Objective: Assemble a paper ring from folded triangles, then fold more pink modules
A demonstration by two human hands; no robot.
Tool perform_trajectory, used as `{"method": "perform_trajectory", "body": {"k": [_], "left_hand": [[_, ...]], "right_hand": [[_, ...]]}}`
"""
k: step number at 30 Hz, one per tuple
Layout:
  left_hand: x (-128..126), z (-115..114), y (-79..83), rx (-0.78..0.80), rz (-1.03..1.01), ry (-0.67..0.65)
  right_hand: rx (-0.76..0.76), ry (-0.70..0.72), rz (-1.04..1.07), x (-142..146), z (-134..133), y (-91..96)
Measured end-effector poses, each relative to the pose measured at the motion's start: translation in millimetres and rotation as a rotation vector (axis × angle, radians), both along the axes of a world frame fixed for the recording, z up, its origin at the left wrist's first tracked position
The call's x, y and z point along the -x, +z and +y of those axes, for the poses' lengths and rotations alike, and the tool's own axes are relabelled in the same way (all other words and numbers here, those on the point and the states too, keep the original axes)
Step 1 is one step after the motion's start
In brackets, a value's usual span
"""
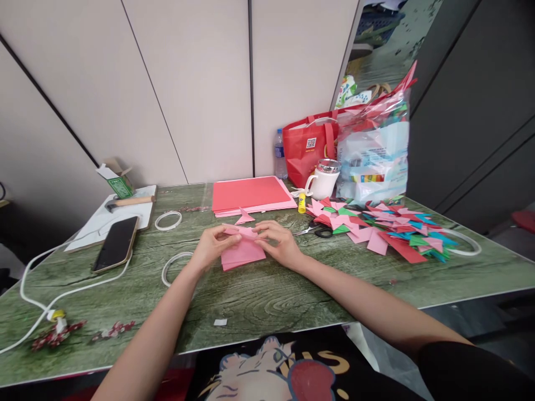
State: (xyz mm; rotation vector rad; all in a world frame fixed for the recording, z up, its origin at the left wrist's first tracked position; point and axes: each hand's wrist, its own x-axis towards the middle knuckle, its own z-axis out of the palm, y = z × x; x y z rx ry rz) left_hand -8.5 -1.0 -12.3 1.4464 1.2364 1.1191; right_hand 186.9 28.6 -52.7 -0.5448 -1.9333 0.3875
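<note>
Pink paper: a partly folded sheet of pink paper [244, 253] lies flat on the worktop [267, 301] at the centre of the frame, between the two hands, with its far edge lifted into a fold.
Left hand: the left hand [214, 246] is closed narrow, fingertips and thumb pinching the sheet's upper left edge.
Right hand: the right hand [279, 243] is curled over the upper right edge, fingers pressing the fold down, thumb hidden beneath.
Weight: very light by the look of it; a draught or a sleeve could probably shift it.
Stiffness: thin and limp, though the doubled layers likely stiffen it along the creases.
Fragility: it should crease for good wherever it is pressed, and would tear if tugged; not brittle.
Grip: matt paper on a smooth worktop probably slides easily, so one hand pinning it flat seems wise.
Where to hold: best at edges and corners with fingertips, close to the crease line, rather than across the unfolded middle.
Just beyond: a small pink triangle [244, 217] sits just above the hands, in front of a flat stack of red sheets [251, 195].
Right of centre: scissors [315, 229] and a yellow glue stick [301, 203] lie near the right hand, then a heap of folded pieces [393, 231] in pink, red, green and blue.
Left of centre: two white tape rings [168, 221], a phone [116, 243] and a white cable [42, 278].
Back: a white mug [324, 179] and a red bag [307, 150].
</note>
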Motion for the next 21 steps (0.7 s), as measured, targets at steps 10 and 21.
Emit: {"method": "perform_trajectory", "body": {"k": [10, 21], "left_hand": [[-4.4, 0.5, -1.4, -0.129, -0.022, 0.047], [-6.4, 1.7, -6.5, -0.122, -0.138, 0.058]], "right_hand": [[0.198, -0.089, 0.061, -0.8, -3.9, 1.4], [0.283, -0.001, 0.033, 8.2, -2.7, -3.0]]}}
